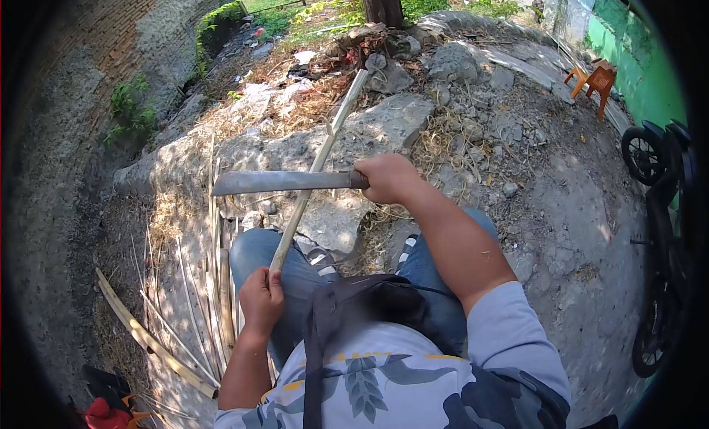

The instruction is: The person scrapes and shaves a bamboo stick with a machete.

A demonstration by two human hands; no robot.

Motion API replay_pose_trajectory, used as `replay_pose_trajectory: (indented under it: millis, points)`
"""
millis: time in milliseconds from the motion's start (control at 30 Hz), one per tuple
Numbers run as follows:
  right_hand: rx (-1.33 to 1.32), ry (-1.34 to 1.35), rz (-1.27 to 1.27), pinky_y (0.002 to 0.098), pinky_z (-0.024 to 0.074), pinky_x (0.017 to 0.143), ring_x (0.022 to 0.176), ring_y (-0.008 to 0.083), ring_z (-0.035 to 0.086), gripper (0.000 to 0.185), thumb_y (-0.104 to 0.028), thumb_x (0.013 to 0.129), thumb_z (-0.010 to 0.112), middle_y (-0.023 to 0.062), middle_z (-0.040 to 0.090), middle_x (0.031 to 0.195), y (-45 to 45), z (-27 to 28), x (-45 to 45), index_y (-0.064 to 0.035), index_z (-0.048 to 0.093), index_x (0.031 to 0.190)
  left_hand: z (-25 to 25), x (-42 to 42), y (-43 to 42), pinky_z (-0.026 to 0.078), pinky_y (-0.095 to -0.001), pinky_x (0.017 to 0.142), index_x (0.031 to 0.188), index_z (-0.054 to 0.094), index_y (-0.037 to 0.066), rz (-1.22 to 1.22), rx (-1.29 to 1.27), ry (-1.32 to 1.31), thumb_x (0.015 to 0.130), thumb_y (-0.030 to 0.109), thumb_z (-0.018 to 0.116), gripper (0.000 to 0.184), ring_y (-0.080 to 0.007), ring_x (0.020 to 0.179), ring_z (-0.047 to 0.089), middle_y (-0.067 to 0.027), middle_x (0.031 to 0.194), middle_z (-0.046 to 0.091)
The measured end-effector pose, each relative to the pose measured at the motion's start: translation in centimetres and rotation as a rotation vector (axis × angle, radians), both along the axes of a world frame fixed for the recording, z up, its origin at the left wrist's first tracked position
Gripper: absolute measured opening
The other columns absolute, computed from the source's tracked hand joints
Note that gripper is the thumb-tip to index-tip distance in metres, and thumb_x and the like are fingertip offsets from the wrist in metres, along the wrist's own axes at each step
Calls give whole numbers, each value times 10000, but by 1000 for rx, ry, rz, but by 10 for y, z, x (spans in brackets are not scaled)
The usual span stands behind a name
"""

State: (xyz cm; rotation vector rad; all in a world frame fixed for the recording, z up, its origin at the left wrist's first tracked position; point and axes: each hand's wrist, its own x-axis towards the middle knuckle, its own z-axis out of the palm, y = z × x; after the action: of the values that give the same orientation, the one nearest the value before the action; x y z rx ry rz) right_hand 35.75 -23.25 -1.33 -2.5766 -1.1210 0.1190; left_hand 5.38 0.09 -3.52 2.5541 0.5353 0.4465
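My right hand is closed round the handle of a machete, its broad blade pointing left. The blade lies across a long pale strip of split bamboo; whether it touches the strip I cannot tell. My left hand grips the strip's near end beside my left knee. From there the strip slants up and away, with a small sliver sticking out near its upper part. Its far end reaches over a concrete slab.
Several bamboo strips lie on the ground at the left, near a thicker curved piece. Rubble and dry litter surround a tree trunk ahead. An orange plastic chair and a motorcycle stand at the right.
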Motion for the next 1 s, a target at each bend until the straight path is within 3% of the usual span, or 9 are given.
replay_pose_trajectory:
  millis: [133, 233, 333, 533, 633, 900, 1000]
  points:
    - [-80, -127, 229, 491, 567, 772, 838, 338, 729, 224, -213, 717, 764, 76, 726, 838, 15, 2, -15, -175, 692, 925, 3, 0, -3, 480, -485, 634, 897, 666, 30, -29, 40, 0, 1018, 269, 659, 268, -395, 696, 629, -162, 747, 640]
    - [-47, -111, 134, 498, 568, 783, 850, 356, 729, 212, -210, 734, 758, 98, 737, 858, -3, 4, 2, -163, 694, 931, 4, -4, -1, 486, -479, 637, 901, 673, 31, -32, 33, -19, 1013, 261, 666, 255, -394, 697, 632, -162, 753, 646]
    - [130, 64, -338, 504, 570, 811, 897, 377, 729, 198, -215, 766, 743, 124, 753, 918, -29, -2, 41, -157, 704, 951, 0, -3, 2, 491, -474, 639, 905, 677, 32, -34, -13, -26, 1009, 250, 673, 242, -397, 703, 635, -167, 760, 651]
    - [72, 72, -333, 505, 572, 826, 950, 382, 726, 200, -236, 801, 719, 148, 754, 968, -34, 7, 29, -155, 718, 984, 1, 0, 2, 485, -475, 635, 907, 670, 29, -45, 5, -22, 1009, 242, 671, 236, -402, 706, 635, -176, 767, 648]
    - [175, 115, -275, 510, 570, 814, 940, 379, 727, 193, -233, 805, 711, 144, 751, 951, -30, 8, 26, -156, 718, 982, 1, -3, 0, 480, -479, 633, 907, 664, 30, -24, 3, -22, 1010, 242, 669, 236, -404, 701, 629, -177, 765, 643]
    - [3, -166, 225, 481, 570, 751, 821, 332, 733, 177, -208, 720, 758, 69, 728, 810, 6, -1, -10, -164, 681, 873, 0, -1, -1, 471, -481, 625, 902, 659, 32, -43, 71, -30, 1014, 267, 664, 260, -403, 682, 615, -167, 749, 631]
    - [90, -248, 193, 486, 567, 749, 796, 335, 728, 194, -204, 700, 769, 75, 725, 801, -6, -4, 9, -157, 674, 862, -5, -6, 4, 471, -484, 623, 904, 660, 31, -40, 22, -44, 1013, 265, 665, 259, -403, 676, 612, -166, 747, 631]
